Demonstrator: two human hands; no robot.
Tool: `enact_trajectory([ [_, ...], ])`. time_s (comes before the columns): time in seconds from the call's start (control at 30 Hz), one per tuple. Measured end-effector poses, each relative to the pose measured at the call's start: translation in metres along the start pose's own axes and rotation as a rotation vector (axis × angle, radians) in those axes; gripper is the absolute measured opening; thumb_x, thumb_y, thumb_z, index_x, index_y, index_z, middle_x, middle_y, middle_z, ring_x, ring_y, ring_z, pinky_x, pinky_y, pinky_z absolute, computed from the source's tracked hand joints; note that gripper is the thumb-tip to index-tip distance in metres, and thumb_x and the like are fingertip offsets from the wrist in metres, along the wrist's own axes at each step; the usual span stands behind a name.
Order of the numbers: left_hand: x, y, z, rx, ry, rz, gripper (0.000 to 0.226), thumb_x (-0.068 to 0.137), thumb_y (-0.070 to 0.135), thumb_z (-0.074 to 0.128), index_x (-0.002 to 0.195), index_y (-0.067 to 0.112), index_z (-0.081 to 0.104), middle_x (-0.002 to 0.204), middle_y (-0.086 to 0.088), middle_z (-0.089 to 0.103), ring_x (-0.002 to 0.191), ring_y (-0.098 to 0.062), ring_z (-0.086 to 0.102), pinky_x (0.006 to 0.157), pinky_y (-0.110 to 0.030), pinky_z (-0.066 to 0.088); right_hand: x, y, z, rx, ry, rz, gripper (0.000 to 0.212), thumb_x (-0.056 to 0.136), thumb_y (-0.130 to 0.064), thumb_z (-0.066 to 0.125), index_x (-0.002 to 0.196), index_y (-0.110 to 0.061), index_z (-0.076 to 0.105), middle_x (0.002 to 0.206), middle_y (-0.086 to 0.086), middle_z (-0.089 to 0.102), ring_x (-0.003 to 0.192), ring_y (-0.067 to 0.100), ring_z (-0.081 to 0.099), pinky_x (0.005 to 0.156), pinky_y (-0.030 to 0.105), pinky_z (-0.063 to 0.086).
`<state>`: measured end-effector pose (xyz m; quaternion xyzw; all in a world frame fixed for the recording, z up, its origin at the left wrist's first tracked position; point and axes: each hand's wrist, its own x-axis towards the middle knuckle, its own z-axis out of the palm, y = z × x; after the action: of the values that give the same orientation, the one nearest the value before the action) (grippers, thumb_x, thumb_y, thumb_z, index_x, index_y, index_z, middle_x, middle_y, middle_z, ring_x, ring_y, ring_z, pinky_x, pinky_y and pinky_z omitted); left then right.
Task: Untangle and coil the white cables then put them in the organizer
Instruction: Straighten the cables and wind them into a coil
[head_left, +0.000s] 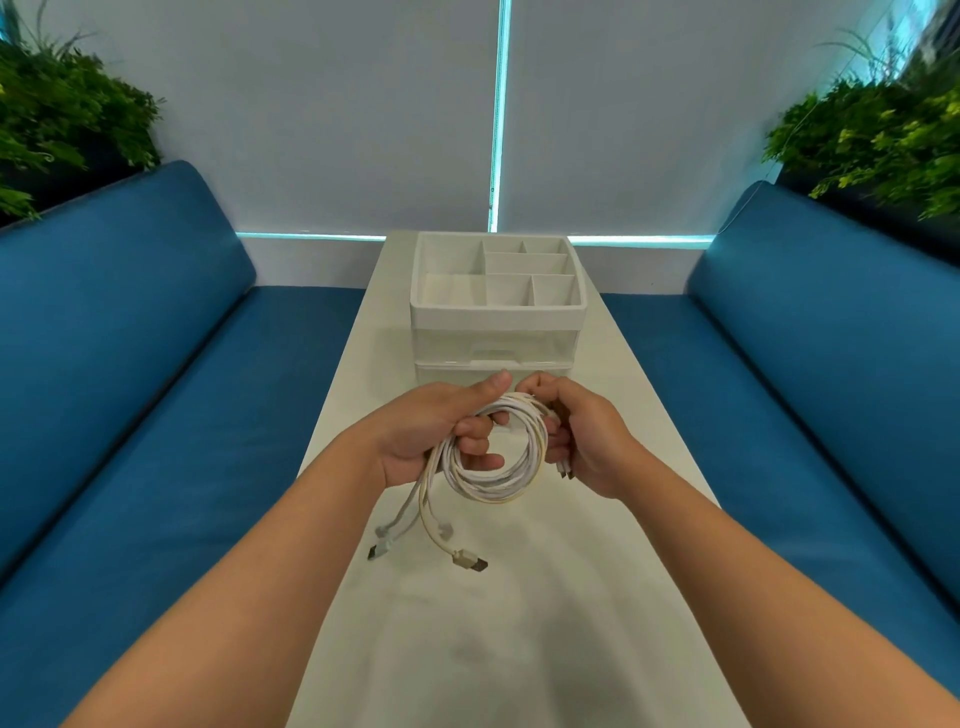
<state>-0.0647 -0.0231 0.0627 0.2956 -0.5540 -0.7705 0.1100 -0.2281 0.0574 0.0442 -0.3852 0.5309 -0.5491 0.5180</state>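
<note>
White cables being held as coil above bench, near organizer. Left hand and right hand both being curled around loops. Loose plug ends dangling; coil likely springing open if grip is being eased.

We are looking along a narrow white table that is running toward a pale grey roller blind. Cool bluish daylight is coming through the slit in the blind and under its lower edge. Blue upholstered benches are standing on both sides, and green leafy plants are growing behind their backrests.
</note>
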Motion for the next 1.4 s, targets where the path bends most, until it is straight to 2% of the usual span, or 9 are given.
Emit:
enact_trajectory([
  [0.1, 0.001, 0.0, 0.003, 0.016, -0.007, -0.007, 0.042, 0.087, 0.048, 0.062, 0.085, 0.006, 0.057, 0.05, 0.005, 0.028, 0.044, -0.008, 0.033, 0.089, -0.041, 0.056, -0.001, 0.001, -0.005, -0.006, -0.001, 0.01, 0.027, 0.092, -0.012, 0.032, 0.078, -0.01, 0.055, 0.05, -0.002, 0.03, 0.049, 0.012, 0.018, 0.049, 0.029, 0.012],
  [0.27, 0.003, 0.001, 0.007, 0.132, 0.057, -0.039, 0.042, 0.091, 0.049, 0.06, 0.077, 0.01, 0.055, 0.052, 0.005, 0.023, 0.043, -0.008, 0.021, 0.057, -0.025, 0.043, -0.004, 0.005, -0.012, -0.457, 0.049, -0.057, 0.032, 0.093, -0.012, 0.035, 0.087, 0.01, 0.057, 0.053, -0.002, 0.039, 0.048, 0.01, 0.029, 0.046, 0.023, 0.027],
  [0.47, 0.0, 0.006, 0.013, 0.326, 0.057, -0.102, 0.047, 0.092, 0.052, 0.059, 0.091, 0.005, 0.06, 0.055, 0.004, 0.024, 0.048, -0.01, 0.019, 0.047, -0.021, 0.037, -0.004, -0.026, -0.009, -0.693, -0.171, -0.06, 0.035, 0.093, -0.027, 0.042, 0.099, -0.006, 0.069, 0.096, 0.008, 0.071, 0.088, 0.012, 0.063, 0.087, 0.027, 0.046],
  [0.6, 0.002, 0.01, 0.015, 0.32, 0.014, -0.121, 0.045, 0.097, 0.048, 0.052, 0.104, 0.004, 0.061, 0.053, 0.005, 0.025, 0.047, -0.008, 0.02, 0.046, -0.02, 0.038, -0.005, -0.041, 0.007, -1.066, -0.354, -0.008, 0.015, 0.082, -0.016, 0.064, 0.092, -0.006, 0.059, 0.075, 0.003, 0.059, 0.066, 0.016, 0.054, 0.061, 0.031, 0.044],
  [0.8, 0.002, 0.006, 0.001, 0.283, 0.025, -0.079, 0.051, 0.091, 0.054, 0.058, 0.101, 0.004, 0.063, 0.056, 0.001, 0.038, 0.049, -0.01, 0.035, 0.055, -0.024, 0.05, -0.004, -0.019, 0.004, -0.69, -0.352, 0.055, 0.013, 0.098, -0.011, 0.05, 0.104, -0.018, 0.059, 0.075, 0.005, 0.057, 0.067, 0.015, 0.054, 0.059, 0.026, 0.043],
  [0.9, 0.002, -0.001, -0.012, 0.35, 0.032, -0.026, 0.051, 0.089, 0.046, 0.064, 0.108, -0.001, 0.063, 0.072, -0.003, 0.058, 0.061, -0.013, 0.058, 0.074, -0.032, 0.059, -0.001, -0.001, -0.001, -0.645, -0.229, 0.03, 0.016, 0.101, -0.016, 0.045, 0.106, -0.012, 0.06, 0.074, 0.004, 0.053, 0.07, 0.018, 0.055, 0.062, 0.033, 0.042],
  [1.0, 0.0, -0.006, -0.026, 0.425, 0.048, 0.009, 0.035, 0.09, 0.034, 0.067, 0.114, 0.008, 0.065, 0.093, -0.005, 0.068, 0.08, -0.012, 0.067, 0.075, -0.028, 0.058, 0.001, 0.01, -0.004, -0.615, -0.064, 0.012, 0.017, 0.101, -0.019, 0.045, 0.105, -0.009, 0.058, 0.073, 0.0, 0.05, 0.063, 0.013, 0.053, 0.064, 0.039, 0.045],
  [1.2, -0.005, -0.006, -0.032, 0.719, 0.18, 0.068, 0.026, 0.093, 0.045, 0.06, 0.101, 0.025, 0.075, 0.081, 0.01, 0.071, 0.07, -0.006, 0.06, 0.063, -0.022, 0.044, 0.0, 0.022, 0.003, -0.581, 0.004, 0.053, 0.013, 0.1, -0.021, 0.045, 0.093, -0.014, 0.052, 0.074, 0.001, 0.051, 0.066, 0.015, 0.055, 0.055, 0.024, 0.043],
  [1.4, -0.009, 0.001, -0.041, 0.706, 0.209, 0.114, 0.023, 0.092, 0.04, 0.063, 0.097, 0.022, 0.077, 0.067, 0.008, 0.059, 0.064, -0.011, 0.043, 0.064, -0.023, 0.042, -0.003, 0.024, -0.002, -0.508, -0.037, 0.095, 0.012, 0.097, -0.02, 0.051, 0.085, -0.018, 0.054, 0.068, -0.001, 0.051, 0.072, 0.016, 0.057, 0.048, 0.015, 0.036],
])
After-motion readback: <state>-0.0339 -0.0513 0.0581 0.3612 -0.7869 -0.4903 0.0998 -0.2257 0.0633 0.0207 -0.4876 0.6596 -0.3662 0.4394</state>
